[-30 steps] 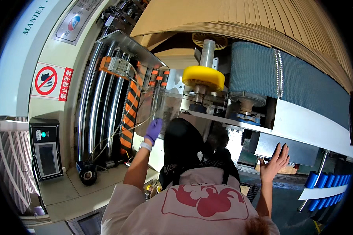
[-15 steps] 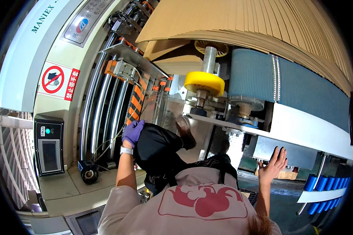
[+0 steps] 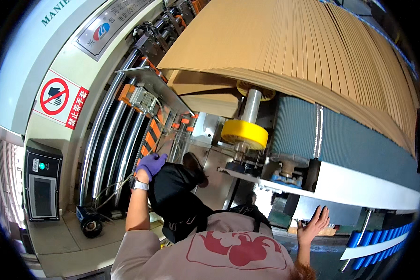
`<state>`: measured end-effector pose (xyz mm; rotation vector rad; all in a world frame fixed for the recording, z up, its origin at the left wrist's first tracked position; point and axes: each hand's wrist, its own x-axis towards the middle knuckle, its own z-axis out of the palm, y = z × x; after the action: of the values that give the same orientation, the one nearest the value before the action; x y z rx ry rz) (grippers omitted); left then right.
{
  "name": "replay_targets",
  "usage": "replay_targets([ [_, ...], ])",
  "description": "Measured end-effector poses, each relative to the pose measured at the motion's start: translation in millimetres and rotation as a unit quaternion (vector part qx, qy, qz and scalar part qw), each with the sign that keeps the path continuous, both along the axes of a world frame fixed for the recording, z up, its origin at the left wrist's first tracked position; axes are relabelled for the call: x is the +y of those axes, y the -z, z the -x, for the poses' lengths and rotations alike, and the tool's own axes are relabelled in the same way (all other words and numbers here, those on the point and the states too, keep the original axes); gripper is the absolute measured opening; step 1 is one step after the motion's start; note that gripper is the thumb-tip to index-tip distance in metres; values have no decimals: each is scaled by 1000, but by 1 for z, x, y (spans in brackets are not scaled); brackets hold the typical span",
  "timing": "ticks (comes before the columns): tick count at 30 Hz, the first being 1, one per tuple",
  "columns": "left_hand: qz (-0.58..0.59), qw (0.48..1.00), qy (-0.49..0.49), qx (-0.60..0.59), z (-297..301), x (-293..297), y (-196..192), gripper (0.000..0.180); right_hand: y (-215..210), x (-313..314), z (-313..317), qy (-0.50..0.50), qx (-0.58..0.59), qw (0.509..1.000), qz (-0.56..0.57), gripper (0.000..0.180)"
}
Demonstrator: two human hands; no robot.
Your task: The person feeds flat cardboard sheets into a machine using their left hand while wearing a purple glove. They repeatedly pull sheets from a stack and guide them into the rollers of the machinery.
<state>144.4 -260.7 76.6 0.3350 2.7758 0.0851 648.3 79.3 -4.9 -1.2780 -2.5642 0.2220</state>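
Note:
My left hand (image 3: 151, 165), in a purple glove, rests on the raised knee of my black trousers (image 3: 172, 189), beside the machine's steel rollers. Its fingers lie over the knee with nothing seen in them. A pale watch (image 3: 139, 184) sits on that wrist. My bare right hand (image 3: 313, 225) is spread against the grey metal box (image 3: 329, 211) under the conveyor's white side rail (image 3: 359, 184). It holds nothing. Ahead of my legs, a yellow wheel (image 3: 245, 134) is mounted on a metal shaft (image 3: 252, 105).
Brown cardboard sheets (image 3: 284, 44) lie overlapped on a blue-grey belt (image 3: 291, 126). Steel rollers (image 3: 112, 144) and an orange-black striped guard (image 3: 151, 136) stand at left, near a small control panel (image 3: 43, 186). Blue rollers (image 3: 366, 242) line the lower right. My shoe (image 3: 193, 165) is among metal plates.
The view has shifted, bringing more of the cardboard into sight. My foot has moved left. Both hands keep their places, on the knee and at the metal box.

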Motion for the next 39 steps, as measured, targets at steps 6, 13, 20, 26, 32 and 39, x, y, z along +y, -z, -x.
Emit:
replay_targets([
  [6,-258,928,249,-98,38,82,3,26,-3,0,0,-16,-35,999,-34,98],
  [13,-347,899,220,-152,57,119,22,36,-10,1,-6,-18,-87,995,-37,106],
  [20,-430,877,213,-4,60,134,35,38,-12,-3,-1,3,-117,991,-62,117],
  [26,-347,884,308,56,64,149,40,26,-9,-2,-6,-10,-106,992,-74,116],
  [32,-328,819,427,199,80,154,49,23,-12,0,-3,-21,-125,989,-79,109],
  [39,-274,881,378,-74,69,183,47,38,-18,-4,-3,-9,-147,986,-77,110],
])
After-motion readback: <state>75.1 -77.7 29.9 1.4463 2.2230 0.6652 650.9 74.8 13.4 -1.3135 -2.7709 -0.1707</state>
